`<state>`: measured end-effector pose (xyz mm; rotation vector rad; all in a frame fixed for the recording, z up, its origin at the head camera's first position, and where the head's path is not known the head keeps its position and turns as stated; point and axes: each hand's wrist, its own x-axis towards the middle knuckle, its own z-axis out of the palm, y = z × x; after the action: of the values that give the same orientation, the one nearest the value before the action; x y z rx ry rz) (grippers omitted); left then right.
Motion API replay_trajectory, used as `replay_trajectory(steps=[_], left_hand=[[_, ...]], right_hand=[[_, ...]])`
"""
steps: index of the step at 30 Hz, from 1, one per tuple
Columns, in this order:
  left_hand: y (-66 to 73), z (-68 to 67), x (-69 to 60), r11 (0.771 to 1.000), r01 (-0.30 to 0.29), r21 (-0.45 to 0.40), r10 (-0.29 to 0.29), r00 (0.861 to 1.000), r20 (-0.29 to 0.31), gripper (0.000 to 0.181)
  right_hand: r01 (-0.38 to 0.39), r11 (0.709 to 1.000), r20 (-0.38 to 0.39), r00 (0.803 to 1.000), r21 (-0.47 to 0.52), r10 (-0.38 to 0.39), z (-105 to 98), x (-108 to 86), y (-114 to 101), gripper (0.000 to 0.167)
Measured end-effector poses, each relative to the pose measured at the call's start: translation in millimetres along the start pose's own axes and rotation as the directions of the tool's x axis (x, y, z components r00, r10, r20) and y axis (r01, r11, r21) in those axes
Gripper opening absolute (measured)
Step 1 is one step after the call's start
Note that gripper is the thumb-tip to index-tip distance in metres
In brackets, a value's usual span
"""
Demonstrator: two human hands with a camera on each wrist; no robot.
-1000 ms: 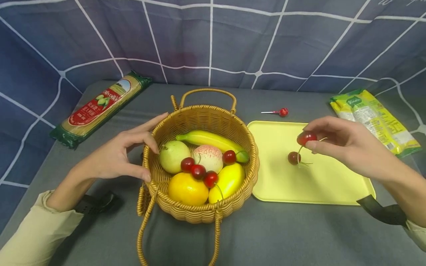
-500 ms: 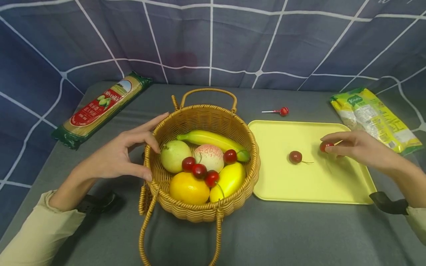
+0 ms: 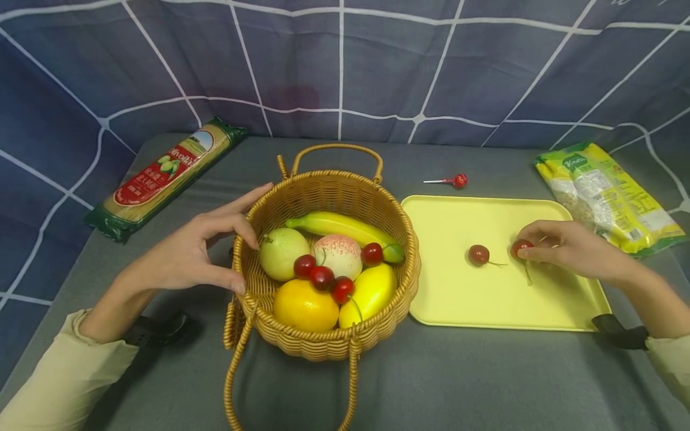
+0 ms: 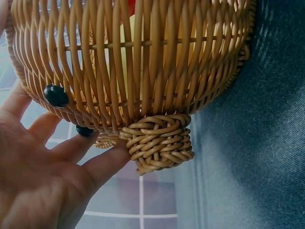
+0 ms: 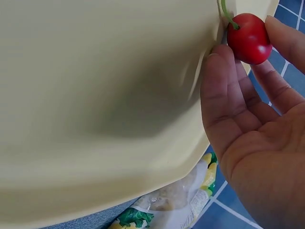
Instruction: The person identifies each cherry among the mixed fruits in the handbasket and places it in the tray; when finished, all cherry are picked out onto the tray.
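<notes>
The right hand (image 3: 568, 248) pinches a cherry (image 3: 520, 246) over the yellow tray (image 3: 447, 299); the left hand (image 3: 188, 254), fingers spread wide, touches the wicker basket (image 3: 329, 349).

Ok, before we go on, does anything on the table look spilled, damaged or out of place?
Nothing looks spilled or damaged. Only the round red lollipop seems stray: a loose sweet lying beyond the pale yellow rectangular tray, outside the brown wicker basket.
</notes>
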<state>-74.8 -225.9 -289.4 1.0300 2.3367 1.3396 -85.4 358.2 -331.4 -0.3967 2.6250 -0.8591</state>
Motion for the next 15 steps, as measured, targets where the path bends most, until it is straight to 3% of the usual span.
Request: replay_trajectory(steps=[9,15], left_hand=[[0.4,0.1,-0.6,1.000,-0.005,-0.005,0.005,1.000,-0.002,0.047],[1.0,0.5,0.1,1.000,-0.020,-0.012,0.020,1.000,-0.003,0.047]], right_hand=[[-0.034,0.999,-0.029,0.999,-0.031,0.033,-2.4,-0.4,0.2,0.020],[0.013,0.999,-0.168,0.986,-0.041,-0.020,-9.9,-2.6,-11.5,0.022]])
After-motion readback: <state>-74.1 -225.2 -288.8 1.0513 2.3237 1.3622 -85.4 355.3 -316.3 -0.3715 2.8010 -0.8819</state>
